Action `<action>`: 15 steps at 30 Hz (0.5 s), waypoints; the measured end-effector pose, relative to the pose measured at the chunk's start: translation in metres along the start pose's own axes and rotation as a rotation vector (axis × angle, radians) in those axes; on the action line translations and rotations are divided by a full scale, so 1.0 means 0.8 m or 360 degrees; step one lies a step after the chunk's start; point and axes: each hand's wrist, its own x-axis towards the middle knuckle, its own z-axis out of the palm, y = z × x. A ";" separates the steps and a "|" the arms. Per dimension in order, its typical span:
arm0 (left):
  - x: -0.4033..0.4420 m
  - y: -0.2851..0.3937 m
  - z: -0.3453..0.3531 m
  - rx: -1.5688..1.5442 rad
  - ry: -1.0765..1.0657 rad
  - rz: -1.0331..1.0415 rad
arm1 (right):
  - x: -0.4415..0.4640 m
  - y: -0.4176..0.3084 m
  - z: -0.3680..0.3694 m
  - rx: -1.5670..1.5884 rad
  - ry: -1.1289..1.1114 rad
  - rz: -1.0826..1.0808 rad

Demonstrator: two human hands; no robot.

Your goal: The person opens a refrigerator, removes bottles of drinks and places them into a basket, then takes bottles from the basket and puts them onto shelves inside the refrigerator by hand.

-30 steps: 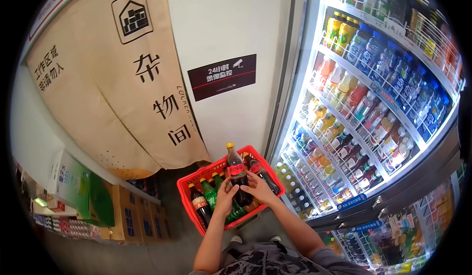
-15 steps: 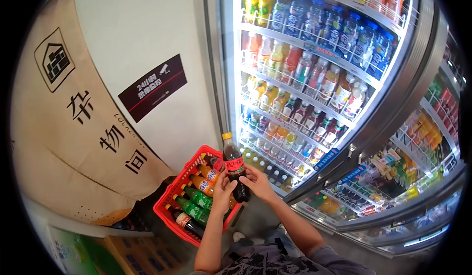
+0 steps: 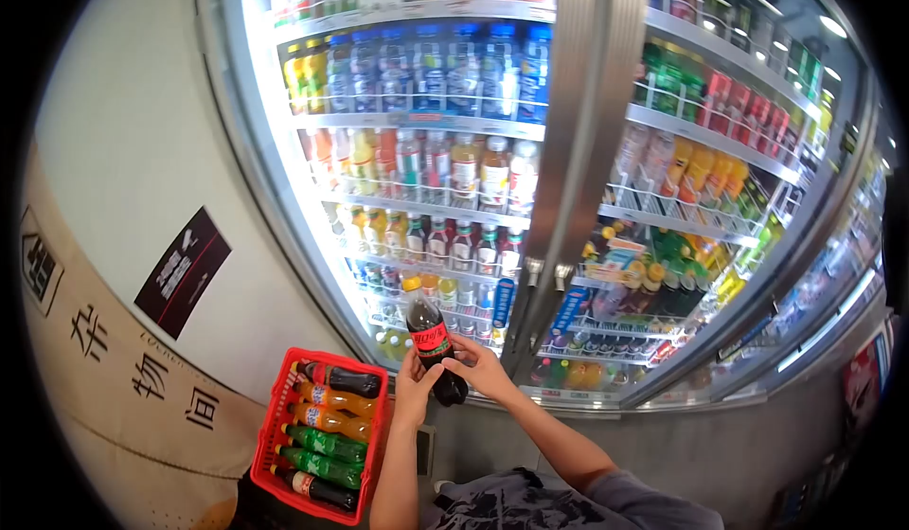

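Observation:
In the middle of the head view, a cola bottle with a yellow cap and red label is held tilted, its cap pointing up and to the left. My left hand closes on its left side, and my right hand grips its right side. Both thumbs press on the dark lower part. Just left of my hands is a red basket. Inside lie a dark cola bottle, orange soda bottles, green soda bottles and another dark bottle.
A lit glass-door drinks cooler fills the view beyond my hands, its shelves lined with bottles. Door handles stand at the middle. At left are a white wall with a dark sign and a beige curtain. Grey floor shows below.
My view has turned to the right, so the cooler now sits more centrally and the basket further left. Both hands still hold the cola bottle, which tilts a little more.

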 end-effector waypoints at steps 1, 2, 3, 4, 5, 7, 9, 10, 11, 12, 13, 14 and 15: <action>0.004 -0.006 0.015 0.0005 -0.0047 -0.0020 | -0.008 0.000 -0.017 -0.0046 0.0067 -0.0008; 0.008 -0.013 0.031 0.0025 -0.0110 -0.0022 | -0.016 -0.001 -0.034 -0.0068 0.0101 0.0002; 0.013 -0.019 0.048 0.0043 -0.0168 -0.0019 | -0.022 -0.005 -0.053 -0.0074 0.0140 -0.0006; 0.016 -0.024 0.064 0.0043 -0.0201 -0.0027 | -0.028 -0.008 -0.072 -0.0042 0.0146 0.0004; 0.019 -0.029 0.081 0.0029 -0.0229 -0.0033 | -0.034 -0.011 -0.089 -0.0008 0.0151 0.0014; 0.023 -0.040 0.109 0.0021 -0.0285 -0.0051 | -0.045 -0.012 -0.120 -0.0016 0.0185 -0.0042; 0.027 -0.056 0.138 -0.0077 -0.0326 -0.0003 | -0.056 -0.018 -0.147 -0.0067 0.0217 -0.0226; 0.028 -0.062 0.152 -0.0105 -0.0351 0.0007 | -0.064 -0.024 -0.160 -0.0069 0.0233 -0.0180; 0.027 -0.068 0.164 -0.0113 -0.0382 0.0003 | -0.071 -0.030 -0.174 -0.0082 0.0262 -0.0189; 0.027 -0.075 0.175 -0.0154 -0.0379 0.0000 | -0.076 -0.033 -0.187 -0.0095 0.0252 -0.0190; 0.026 -0.082 0.183 -0.0192 -0.0372 -0.0004 | -0.080 -0.035 -0.199 -0.0104 0.0239 -0.0190; 0.026 -0.094 0.189 -0.0201 -0.0371 0.0024 | -0.085 -0.033 -0.211 -0.0119 0.0328 -0.0172; 0.025 -0.098 0.196 -0.0193 -0.0388 0.0013 | -0.087 -0.027 -0.220 -0.0142 0.0474 -0.0212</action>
